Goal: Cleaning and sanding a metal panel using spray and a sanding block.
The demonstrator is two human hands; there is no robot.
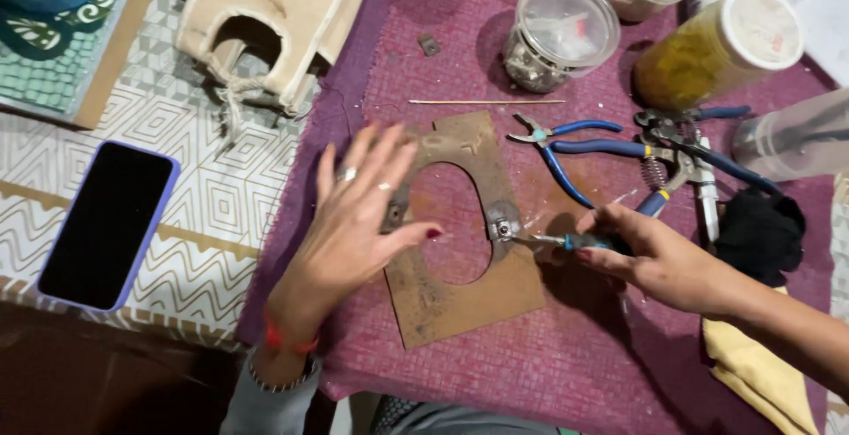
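Nearest the camera, grey sleeves showed at the bottom edge, and above them the left hand (354, 223) lay flat with fingers spread and released, pressing the left side of a brown board (460, 302) that had a large oval hole cut through it. Far to the left, a dark phone in a purple case (108, 223) rested on a patterned cloth (221, 187), well apart from the board. Behind it stood a pale wooden piece with an arched opening (274, 11). The board itself sat on a maroon mat (531, 373) covering the worktop. On the right rim of the oval hole sat a small metal fitting (502, 221), and the tip of a small screwdriver (566, 241) touched it. The right hand (659, 258) was clenched around that screwdriver's handle. Beyond the board lay a thin wooden stick (486, 102), a clear lidded tub of small parts (559, 33), blue-handled pliers (575, 143) and a yellow jar with a white lid (721, 46). A black cloth (761, 232) sat just beside the right hand.
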